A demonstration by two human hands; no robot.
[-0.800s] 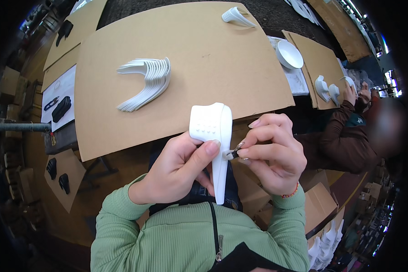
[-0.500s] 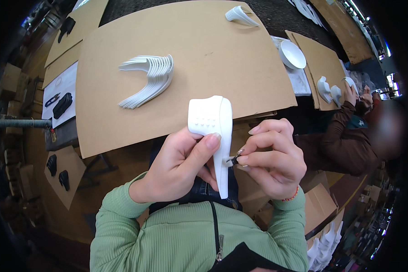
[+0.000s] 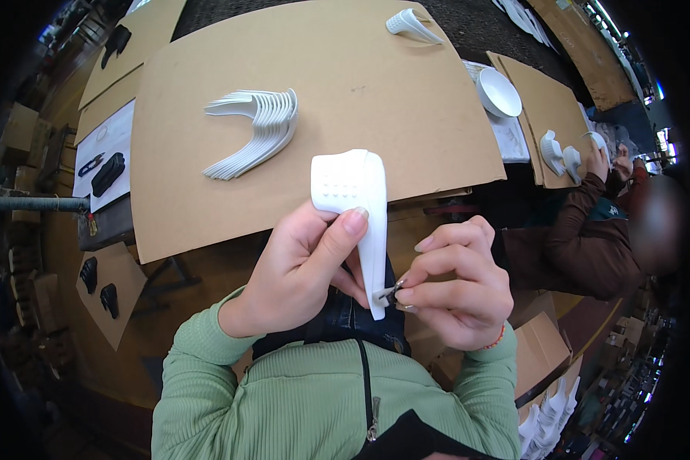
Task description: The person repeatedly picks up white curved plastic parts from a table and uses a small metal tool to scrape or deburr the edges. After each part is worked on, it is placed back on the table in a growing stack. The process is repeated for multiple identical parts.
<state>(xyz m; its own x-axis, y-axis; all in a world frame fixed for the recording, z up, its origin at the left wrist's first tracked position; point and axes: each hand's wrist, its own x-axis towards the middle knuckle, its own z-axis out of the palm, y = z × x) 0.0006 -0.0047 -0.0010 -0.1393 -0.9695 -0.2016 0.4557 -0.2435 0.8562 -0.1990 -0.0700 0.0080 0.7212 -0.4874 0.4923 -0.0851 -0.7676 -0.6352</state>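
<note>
My left hand (image 3: 303,264) is closed around a white moulded plastic piece (image 3: 349,180), the thumb pressed on its face. The piece stands nearly upright, its broad end with rows of small bumps at the top, its narrow tip pointing down. My right hand (image 3: 460,287) pinches a small dark tool with a metal tip (image 3: 392,292), too small to make out fully. Its tip touches the piece's right edge close to the narrow end. Beyond my hands, a nested stack of curved white pieces (image 3: 272,130) lies on the cardboard-covered table (image 3: 345,100).
A single white piece (image 3: 406,27) lies at the table's far edge. To the right are a white bowl (image 3: 499,93) and a co-worker (image 3: 583,245) handling similar parts. A black pouch (image 3: 108,175) lies at the left. An open cardboard box (image 3: 543,345) stands low on my right.
The white piece has shifted slightly up and left in my left hand. The tool in my right hand has slid down the edge toward the narrow tip.
</note>
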